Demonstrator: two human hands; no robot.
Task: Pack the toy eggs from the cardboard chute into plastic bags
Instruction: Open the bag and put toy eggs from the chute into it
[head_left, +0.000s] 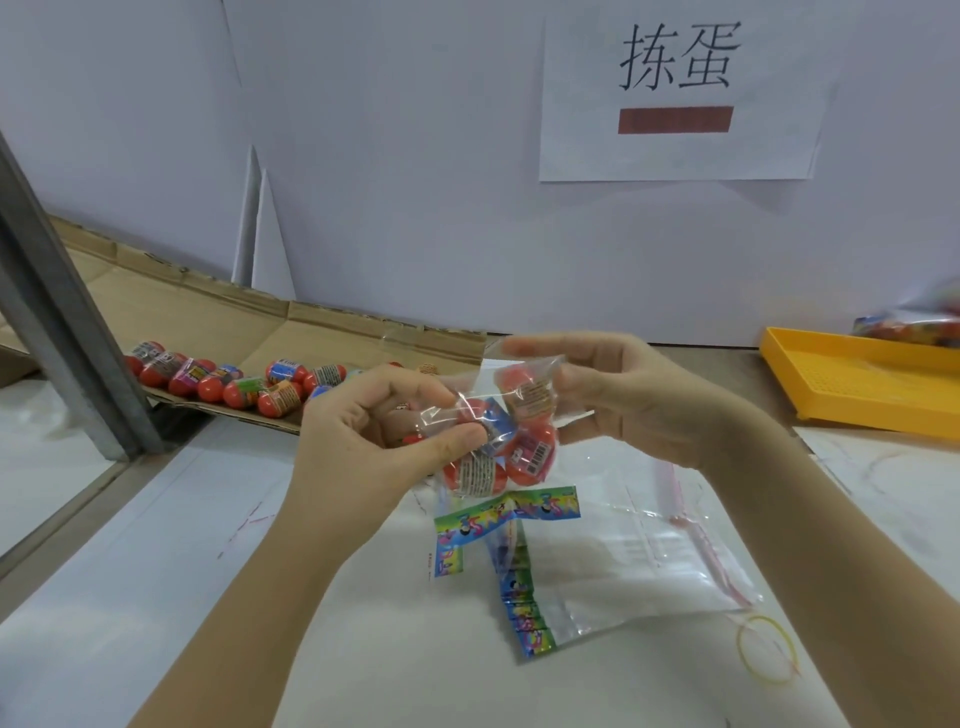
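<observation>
- Both hands are raised over the white table (156, 597), and between them they hold a clear plastic bag (524, 361) in the middle of the scene.
- The left hand (374, 431) is at the bag's nine o'clock. Its fingers are curled in, and the thumb and forefinger pinch the film on that side.
- The right hand (623, 395) comes in from three o'clock. Its thumb and bent fingers are closed on the bag's upper right edge.
- Inside the bag are several red toy eggs (532, 449) with printed wrappers, bunched toward the bottom (I count about four, though the creased film makes it hard to be sure).
- At ten o'clock from the hands, the cardboard chute (260, 332) slopes down from the left. A loose row of eggs (244, 382) lies along its lower lip, some of them touching.
- A grey metal post (62, 312) stands slanted at nine o'clock and crosses in front of the chute's left end.
- At five o'clock, flat on the table just below the hands, lies a stack of empty bags (623, 561) with colourful printed strips and a red zip line.
- Further out at five o'clock a yellow rubber band (768, 649) rests on the table.
- A yellow tray (857, 379) sits at three o'clock, with a filled bag (914, 325) at its far edge.
- At one o'clock a paper sign (675, 93) is fixed to the white wall.
</observation>
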